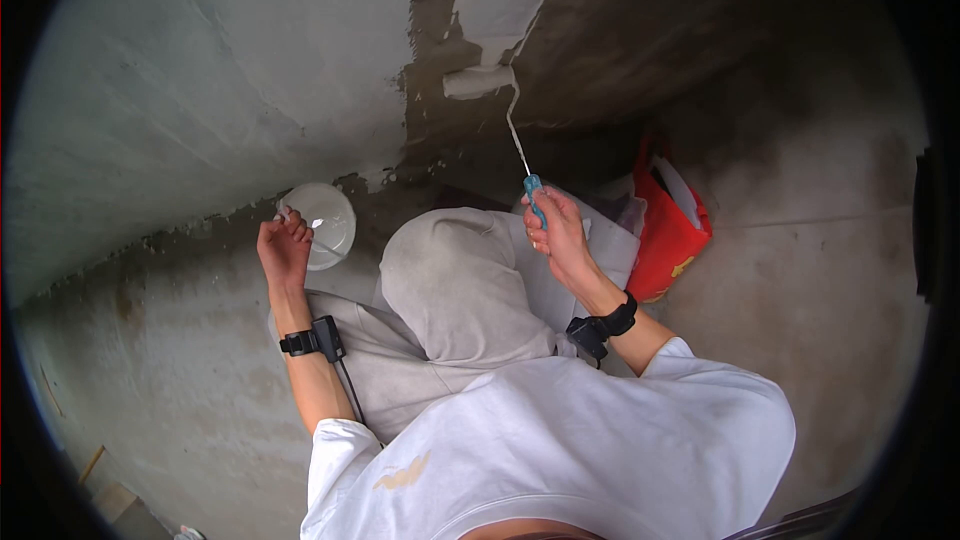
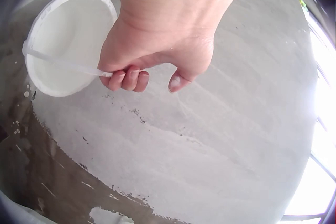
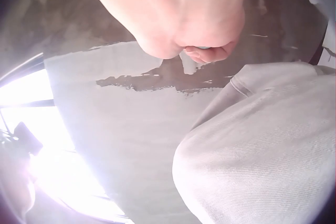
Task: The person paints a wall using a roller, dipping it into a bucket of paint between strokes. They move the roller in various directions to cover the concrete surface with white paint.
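Note:
My right hand grips the blue handle of a paint roller, its fingers wrapped round it. The white roller sleeve lies against the wall on a bare brown strip, just below a white patch. In the right wrist view the curled fingers show, while most of the roller is hidden behind the hand. My left hand holds the thin white handle of a white bucket, its fingers curled round one end. White paint coats the bucket's inside, and a smear of it marks the left thumb.
The wall is pale at left and dark brown at right. Between the arms rises a knee in grey trousers. A red bag stands on the floor beyond the right forearm. Sticks lie at lower left.

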Available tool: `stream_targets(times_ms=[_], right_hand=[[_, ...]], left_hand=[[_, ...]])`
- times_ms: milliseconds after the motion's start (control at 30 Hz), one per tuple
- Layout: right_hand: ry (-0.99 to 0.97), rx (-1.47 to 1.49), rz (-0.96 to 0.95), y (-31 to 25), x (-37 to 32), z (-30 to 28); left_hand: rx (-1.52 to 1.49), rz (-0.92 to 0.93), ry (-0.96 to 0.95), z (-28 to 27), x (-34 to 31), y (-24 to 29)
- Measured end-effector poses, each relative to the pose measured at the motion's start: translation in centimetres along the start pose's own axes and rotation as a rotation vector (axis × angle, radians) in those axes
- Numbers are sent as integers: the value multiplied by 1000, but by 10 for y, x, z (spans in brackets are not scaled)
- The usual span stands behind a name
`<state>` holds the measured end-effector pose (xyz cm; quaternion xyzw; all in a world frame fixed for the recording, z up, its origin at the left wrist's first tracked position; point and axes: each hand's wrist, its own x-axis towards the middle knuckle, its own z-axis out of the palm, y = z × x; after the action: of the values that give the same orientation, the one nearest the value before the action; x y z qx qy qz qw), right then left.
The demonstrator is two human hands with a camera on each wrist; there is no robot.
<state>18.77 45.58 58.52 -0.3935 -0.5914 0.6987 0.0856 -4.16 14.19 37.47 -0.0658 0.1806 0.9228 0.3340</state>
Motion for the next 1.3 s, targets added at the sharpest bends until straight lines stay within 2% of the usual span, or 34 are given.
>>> stream_targets(times_ms=[833, 1300], right_hand=[[-28, -14, -157, -32, -26, 19], [-90, -11, -305, -56, -41, 40]], left_hand=[[5, 20, 30, 3, -9, 2], [-15, 30, 34, -7, -6, 0]])
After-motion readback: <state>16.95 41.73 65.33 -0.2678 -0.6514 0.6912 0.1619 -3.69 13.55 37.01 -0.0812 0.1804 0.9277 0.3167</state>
